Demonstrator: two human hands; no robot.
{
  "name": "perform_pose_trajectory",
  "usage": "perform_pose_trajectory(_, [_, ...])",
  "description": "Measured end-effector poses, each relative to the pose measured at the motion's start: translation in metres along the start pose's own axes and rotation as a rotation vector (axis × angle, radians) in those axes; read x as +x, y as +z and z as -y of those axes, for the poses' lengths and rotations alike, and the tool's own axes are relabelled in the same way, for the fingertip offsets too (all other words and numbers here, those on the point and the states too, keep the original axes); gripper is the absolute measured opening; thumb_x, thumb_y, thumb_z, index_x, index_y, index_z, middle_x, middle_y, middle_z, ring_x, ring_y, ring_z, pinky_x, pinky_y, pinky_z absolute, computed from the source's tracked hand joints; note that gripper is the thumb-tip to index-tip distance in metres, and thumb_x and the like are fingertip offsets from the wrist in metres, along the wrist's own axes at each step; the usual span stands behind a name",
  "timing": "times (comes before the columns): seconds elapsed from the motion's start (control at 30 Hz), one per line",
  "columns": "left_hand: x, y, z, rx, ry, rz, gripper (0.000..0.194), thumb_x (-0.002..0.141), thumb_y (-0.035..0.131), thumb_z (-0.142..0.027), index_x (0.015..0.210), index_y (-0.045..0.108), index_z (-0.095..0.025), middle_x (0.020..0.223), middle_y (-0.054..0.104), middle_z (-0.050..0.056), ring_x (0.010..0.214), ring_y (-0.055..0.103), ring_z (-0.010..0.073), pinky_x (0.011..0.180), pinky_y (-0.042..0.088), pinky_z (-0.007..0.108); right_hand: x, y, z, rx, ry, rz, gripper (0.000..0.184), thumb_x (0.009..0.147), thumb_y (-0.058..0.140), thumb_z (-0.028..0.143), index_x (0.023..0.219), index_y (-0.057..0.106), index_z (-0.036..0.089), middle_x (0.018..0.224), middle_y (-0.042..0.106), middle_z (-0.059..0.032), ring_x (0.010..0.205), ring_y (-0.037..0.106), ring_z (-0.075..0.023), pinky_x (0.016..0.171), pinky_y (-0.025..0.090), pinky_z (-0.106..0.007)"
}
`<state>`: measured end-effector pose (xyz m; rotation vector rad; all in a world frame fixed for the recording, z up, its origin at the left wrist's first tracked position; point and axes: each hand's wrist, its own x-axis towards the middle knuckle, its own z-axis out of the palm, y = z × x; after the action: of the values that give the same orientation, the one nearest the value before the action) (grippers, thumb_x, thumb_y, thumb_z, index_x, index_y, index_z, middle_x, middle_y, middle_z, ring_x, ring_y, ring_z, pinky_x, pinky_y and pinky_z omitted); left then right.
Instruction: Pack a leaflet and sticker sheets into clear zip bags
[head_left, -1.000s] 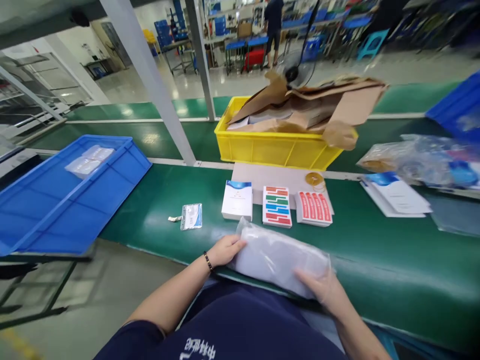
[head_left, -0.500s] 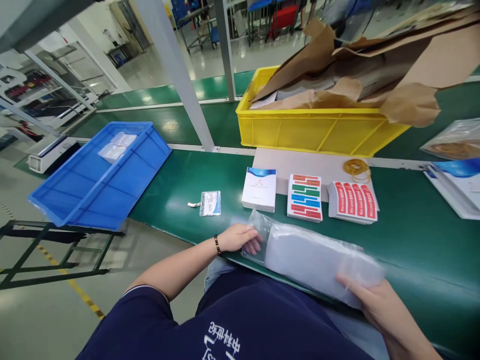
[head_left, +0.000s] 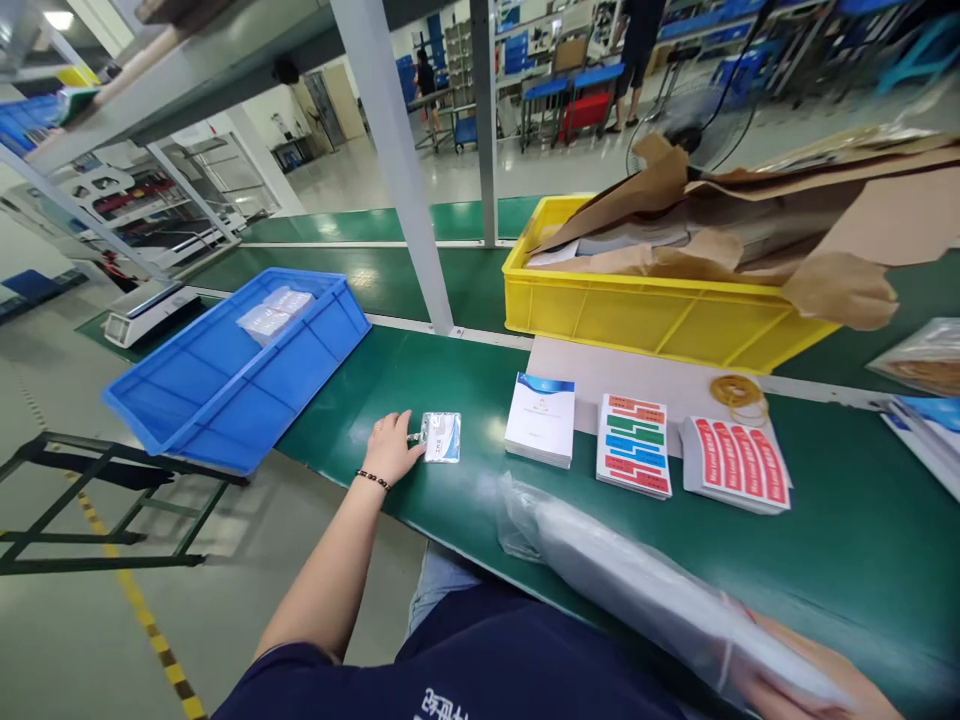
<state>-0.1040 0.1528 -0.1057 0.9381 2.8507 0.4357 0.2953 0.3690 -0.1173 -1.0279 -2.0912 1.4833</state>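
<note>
My left hand (head_left: 391, 447) rests on the green bench at the left edge of an ID badge (head_left: 442, 438) in a clear holder. Its thumb and fingers are apart, with the badge's short strap between them. Low on the right, my right hand (head_left: 817, 668) grips the near end of a long bundle of clear plastic bags (head_left: 637, 570). The bundle lies slantwise, its far end crumpled on the bench; part of the right hand shows only through the plastic.
Stacks of white booklets (head_left: 538, 425), coloured label sheets (head_left: 634, 447) and red label sheets (head_left: 736, 465) stand in a row. Behind are rubber bands (head_left: 739, 392) and a yellow crate (head_left: 660, 320) with brown paper. A blue crate (head_left: 217, 410) stands left; a metal post (head_left: 405, 180) rises behind.
My left hand has let go of the plastic bags and moved left to the badge. My right hand has drawn its end of the bundle nearer and right. The view has tilted up.
</note>
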Motion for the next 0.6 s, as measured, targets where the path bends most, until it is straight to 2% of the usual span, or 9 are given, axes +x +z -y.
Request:
perform_pose_trajectory(0.07, [0.004, 0.002, 0.016, -0.001, -0.024, 0.031, 0.034, 0.07, 0.055, -0.028, 0.101, 0.056, -0.015, 0.103, 0.055, 0.012, 0.099, 0.048, 0.0251, 0.086, 0.036, 0.036, 0.006, 0.009, 0.017, -0.014, -0.052, 0.131, 0.025, 0.046, 0.072, 0.033, 0.071, 0.072, 0.029, 0.081, 0.069, -0.0073, 0.072, 0.062, -0.0284, 0.068, 0.052, -0.033])
perform_pose_trajectory(0.13, [0.004, 0.002, 0.027, -0.034, -0.016, 0.038, 0.017, 0.072, 0.05, -0.024, 0.083, 0.06, -0.016, 0.085, 0.059, 0.008, 0.083, 0.054, 0.0198, 0.077, 0.039, 0.031, 0.012, 0.024, 0.037, -0.024, -0.059, 0.201, 0.021, 0.052, 0.069, 0.035, 0.071, 0.072, 0.026, 0.078, 0.069, -0.0056, 0.07, 0.062, -0.0266, 0.065, 0.051, -0.03])
perform_pose_trajectory(0.23, [-0.001, -0.005, 0.041, -0.096, -0.018, 0.004, 0.014, 0.072, 0.049, -0.026, 0.072, 0.059, -0.017, 0.072, 0.06, 0.004, 0.071, 0.054, 0.0159, 0.067, 0.04, 0.026, 0.023, 0.057, 0.061, -0.003, -0.025, 0.291, 0.018, 0.063, 0.063, 0.035, 0.072, 0.069, 0.021, 0.072, 0.068, -0.0014, 0.068, 0.06, -0.0232, 0.065, 0.049, -0.027])
perform_pose_trajectory(0.33, [-0.01, -0.022, 0.058, -0.161, -0.052, -0.111, 0.02, 0.075, 0.047, -0.033, 0.075, 0.058, -0.016, 0.076, 0.061, 0.004, 0.072, 0.055, 0.0151, 0.067, 0.042, 0.025, 0.038, 0.101, 0.076, 0.102, 0.014, 0.298, 0.019, 0.066, 0.059, 0.034, 0.071, 0.068, 0.018, 0.07, 0.066, -0.0001, 0.068, 0.059, -0.0221, 0.064, 0.047, -0.027])
perform_pose_trajectory(0.4, [-0.019, -0.039, 0.07, -0.214, -0.082, -0.25, 0.025, 0.076, 0.046, -0.037, 0.081, 0.056, -0.015, 0.081, 0.059, 0.005, 0.077, 0.055, 0.0153, 0.069, 0.043, 0.025, 0.053, 0.136, 0.084, 0.211, 0.054, 0.271, 0.019, 0.064, 0.061, 0.033, 0.069, 0.067, 0.016, 0.067, 0.066, -0.0008, 0.066, 0.059, -0.0219, 0.062, 0.046, -0.028])
perform_pose_trajectory(0.47, [-0.029, -0.057, 0.079, -0.307, -0.074, -0.469, 0.026, 0.074, 0.048, -0.039, 0.082, 0.055, -0.015, 0.085, 0.058, 0.005, 0.08, 0.055, 0.0156, 0.071, 0.044, 0.025, 0.072, 0.173, 0.091, 0.4, 0.119, 0.257, 0.022, 0.061, 0.064, 0.029, 0.076, 0.068, 0.013, 0.076, 0.068, -0.003, 0.072, 0.06, -0.023, 0.067, 0.047, -0.029])
perform_pose_trajectory(0.53, [-0.041, -0.072, 0.082, -0.41, -0.04, -0.7, 0.022, 0.072, 0.052, -0.037, 0.077, 0.054, -0.015, 0.09, 0.057, 0.005, 0.085, 0.054, 0.0165, 0.074, 0.045, 0.027, 0.094, 0.21, 0.096, 0.452, 0.131, 0.241, 0.029, 0.062, 0.063, 0.028, 0.086, 0.066, 0.012, 0.083, 0.068, -0.0048, 0.079, 0.061, -0.0233, 0.07, 0.047, -0.03])
perform_pose_trajectory(0.6, [-0.051, -0.082, 0.082, -0.528, -0.021, -0.838, 0.017, 0.072, 0.054, -0.032, 0.072, 0.052, -0.015, 0.096, 0.057, 0.007, 0.091, 0.054, 0.0181, 0.079, 0.044, 0.029, 0.117, 0.242, 0.098, 0.483, 0.151, 0.224, 0.031, 0.064, 0.06, 0.026, 0.09, 0.064, 0.01, 0.086, 0.068, -0.0066, 0.08, 0.062, -0.0228, 0.07, 0.048, -0.03])
